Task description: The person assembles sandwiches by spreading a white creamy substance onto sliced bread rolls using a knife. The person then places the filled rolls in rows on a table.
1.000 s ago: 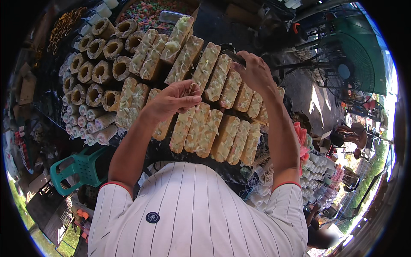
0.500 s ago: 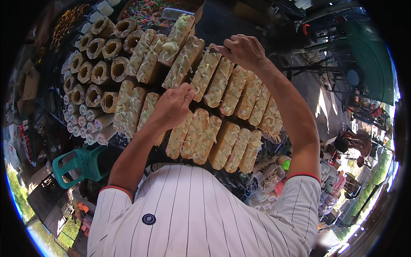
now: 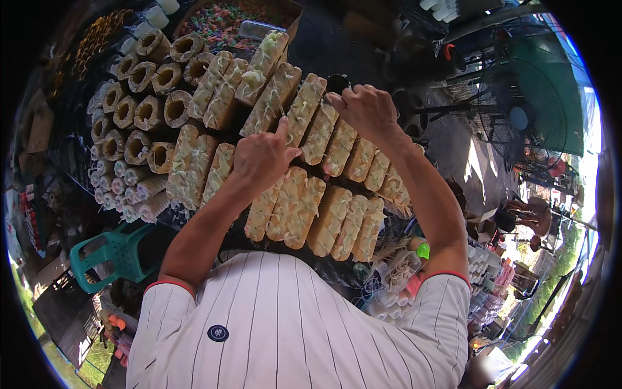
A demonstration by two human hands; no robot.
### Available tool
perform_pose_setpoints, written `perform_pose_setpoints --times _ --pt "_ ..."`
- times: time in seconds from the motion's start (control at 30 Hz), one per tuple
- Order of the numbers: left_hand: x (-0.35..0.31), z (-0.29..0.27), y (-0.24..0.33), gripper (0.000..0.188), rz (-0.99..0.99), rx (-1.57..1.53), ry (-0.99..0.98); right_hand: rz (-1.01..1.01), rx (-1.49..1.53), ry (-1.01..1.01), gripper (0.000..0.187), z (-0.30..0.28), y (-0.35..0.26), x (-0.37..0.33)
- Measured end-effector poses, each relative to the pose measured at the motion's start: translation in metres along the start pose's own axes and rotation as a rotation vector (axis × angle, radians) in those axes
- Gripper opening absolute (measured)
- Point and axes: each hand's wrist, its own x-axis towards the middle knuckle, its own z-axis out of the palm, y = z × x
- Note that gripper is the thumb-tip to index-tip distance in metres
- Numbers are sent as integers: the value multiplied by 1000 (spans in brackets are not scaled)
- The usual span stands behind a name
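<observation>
I see a caged fan, green sheeting behind it, a person below it, a green chair far left of it.

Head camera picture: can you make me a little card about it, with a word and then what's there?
Left hand: over the tan blocks, pointing finger stretched out
Right hand: near the blocks' far ends, fingers bent; can't tell if it holds anything
Blocks: side by side in two rows
Left of blocks: tan tubes with holes
Top: colourful bits
Chair: green, lower left
Fan: right side
Shirt: white, dark stripes
</observation>
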Motion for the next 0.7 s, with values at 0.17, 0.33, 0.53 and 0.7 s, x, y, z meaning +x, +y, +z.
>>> perform_pose_setpoints --times 0.17,0.33,0.53,0.7 --pt "1 1 -6 78 29 -57 8 492 519 -338 44 -33 10 -11" --pt "13 3 -1 57 11 -195 173 320 757 -388 41 -38 15 -36" --pt "58 19 15 19 -40 -111 348 293 624 -442 47 -33 -5 -14" --pt "65 24 26 7 -48 -22 316 226 408 -371 60 -21 -8 6"
